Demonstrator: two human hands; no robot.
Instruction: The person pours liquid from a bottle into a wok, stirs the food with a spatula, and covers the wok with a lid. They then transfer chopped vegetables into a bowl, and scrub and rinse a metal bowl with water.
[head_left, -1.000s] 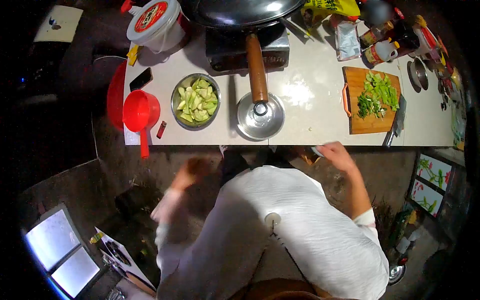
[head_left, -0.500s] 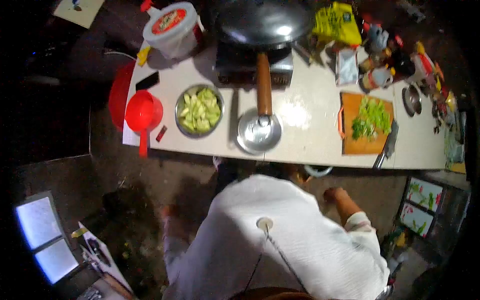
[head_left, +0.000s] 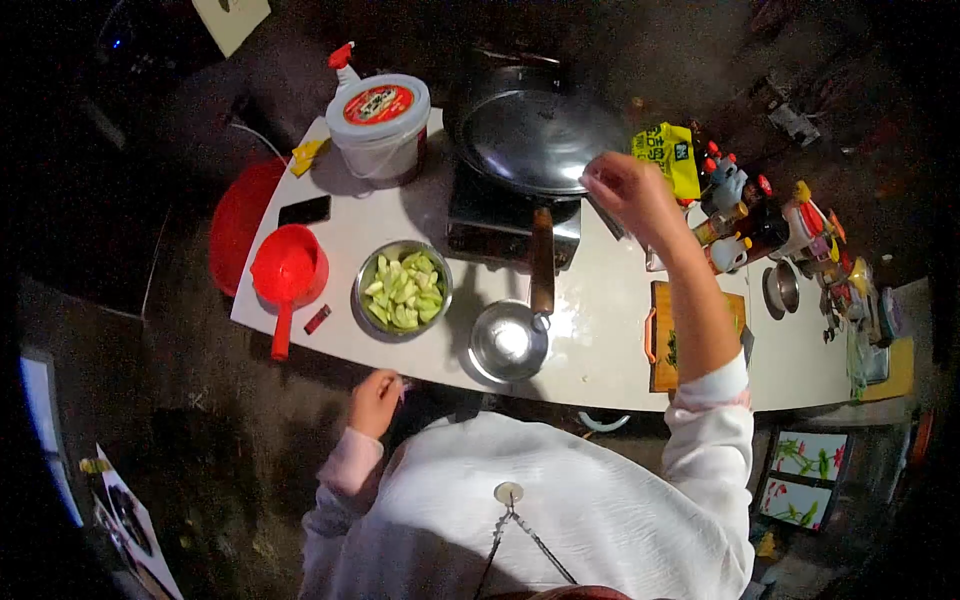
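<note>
My right hand [head_left: 625, 195] reaches over the right side of a dark pan [head_left: 540, 140] with a wooden handle [head_left: 542, 265]. Its fingers are bent together in a pinch at the pan's near right rim; what they hold, if anything, is hidden. The pan has a dark, shiny, domed top, apparently a lid, and sits on a black stove [head_left: 480, 235]. Below the table's front edge, my left hand [head_left: 375, 402] is closed with curled fingers; its contents cannot be made out. Nearest to it stands a metal bowl of cut green vegetable pieces [head_left: 403, 292].
An empty metal bowl [head_left: 509, 342] sits under the pan handle's end. On the left are a red ladle-like scoop [head_left: 287, 270], a phone [head_left: 305, 210] and a lidded white tub [head_left: 380, 130]. A cutting board [head_left: 662, 340], partly behind my right arm, and several bottles [head_left: 730, 250] are on the right.
My right hand has risen from beside my body to the pan's right rim. My left hand has come up near the table edge. The view has shifted, so the table appears lower.
</note>
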